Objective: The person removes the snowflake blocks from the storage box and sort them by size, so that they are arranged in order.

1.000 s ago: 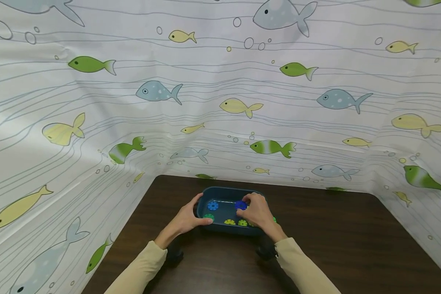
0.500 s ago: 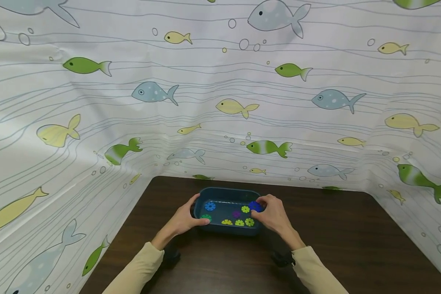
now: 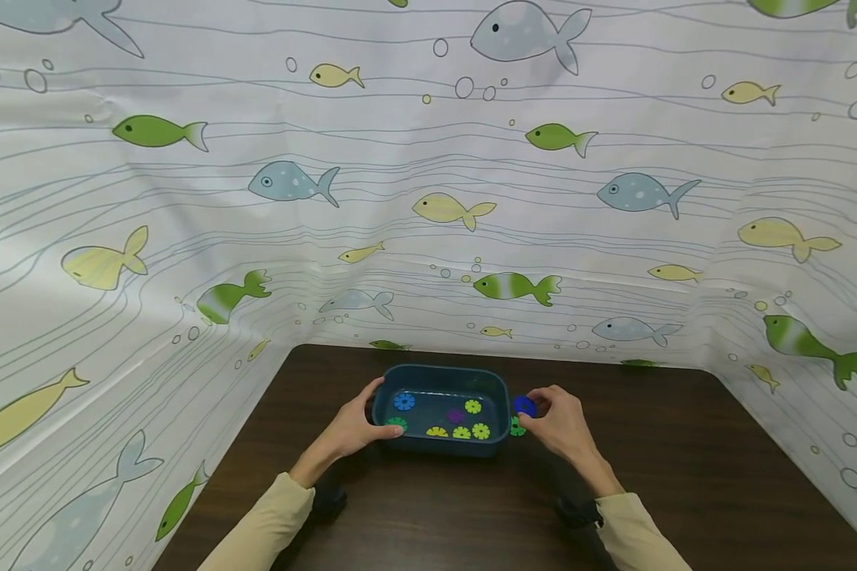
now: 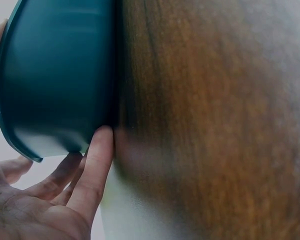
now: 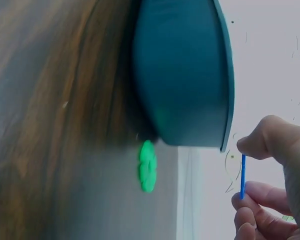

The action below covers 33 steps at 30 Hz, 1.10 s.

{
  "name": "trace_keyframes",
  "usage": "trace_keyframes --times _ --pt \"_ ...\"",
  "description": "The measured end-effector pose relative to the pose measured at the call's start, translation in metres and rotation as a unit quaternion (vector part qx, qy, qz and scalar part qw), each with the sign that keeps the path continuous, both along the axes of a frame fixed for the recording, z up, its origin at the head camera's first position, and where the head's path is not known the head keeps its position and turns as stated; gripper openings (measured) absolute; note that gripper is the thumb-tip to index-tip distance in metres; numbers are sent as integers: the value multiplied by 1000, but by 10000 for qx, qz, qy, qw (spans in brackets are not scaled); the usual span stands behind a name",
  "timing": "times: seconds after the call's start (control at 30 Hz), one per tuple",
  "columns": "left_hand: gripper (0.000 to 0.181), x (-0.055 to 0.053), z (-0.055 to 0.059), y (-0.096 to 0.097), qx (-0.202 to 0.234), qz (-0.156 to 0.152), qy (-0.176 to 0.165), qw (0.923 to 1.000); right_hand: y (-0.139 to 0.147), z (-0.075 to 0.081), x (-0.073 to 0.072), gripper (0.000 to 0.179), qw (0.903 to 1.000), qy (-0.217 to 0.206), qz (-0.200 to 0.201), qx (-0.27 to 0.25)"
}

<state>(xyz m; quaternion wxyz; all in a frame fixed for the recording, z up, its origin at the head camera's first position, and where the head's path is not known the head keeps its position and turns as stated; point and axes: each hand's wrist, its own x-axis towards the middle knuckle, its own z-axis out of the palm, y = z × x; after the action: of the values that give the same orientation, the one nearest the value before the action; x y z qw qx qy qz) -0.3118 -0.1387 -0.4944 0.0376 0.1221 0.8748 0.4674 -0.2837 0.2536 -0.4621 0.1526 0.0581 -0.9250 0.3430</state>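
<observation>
My left hand (image 3: 352, 428) holds the left end of a dark teal plastic bin (image 3: 439, 448), its thumb over the front rim. In the left wrist view, the fingertips (image 4: 101, 137) touch the bin's end wall low down. My right hand (image 3: 563, 423) pinches a dark blue notched disc (image 3: 524, 407) between thumb and fingers, just outside the bin's right end. In the right wrist view that blue disc (image 5: 243, 177) is seen edge-on, raised off the table. Below it, a green notched disc (image 3: 517, 427) lies on the table beside the bin.
Inside the bin lie several notched discs: a light blue one (image 3: 404, 402), a purple one (image 3: 456, 415), a teal-green one (image 3: 397, 424) near the left thumb, and several yellow ones (image 3: 481, 431). A white fish-print sheet (image 3: 428, 159) surrounds the dark wooden table (image 3: 657, 444).
My right hand has carried the dark blue disc rightward from over the bin to beyond its right rim, uncovering the yellow and purple discs. My left hand stays on the bin.
</observation>
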Motion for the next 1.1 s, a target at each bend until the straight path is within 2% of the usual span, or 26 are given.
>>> trace_keyframes --times 0.53,1.1 --pt "114 0 -1 -1 28 46 -69 10000 30 -26 -5 39 9988 -369 -193 243" --pt "113 1 4 1 -8 -31 -18 10000 37 -39 -13 38 9957 -840 38 386"
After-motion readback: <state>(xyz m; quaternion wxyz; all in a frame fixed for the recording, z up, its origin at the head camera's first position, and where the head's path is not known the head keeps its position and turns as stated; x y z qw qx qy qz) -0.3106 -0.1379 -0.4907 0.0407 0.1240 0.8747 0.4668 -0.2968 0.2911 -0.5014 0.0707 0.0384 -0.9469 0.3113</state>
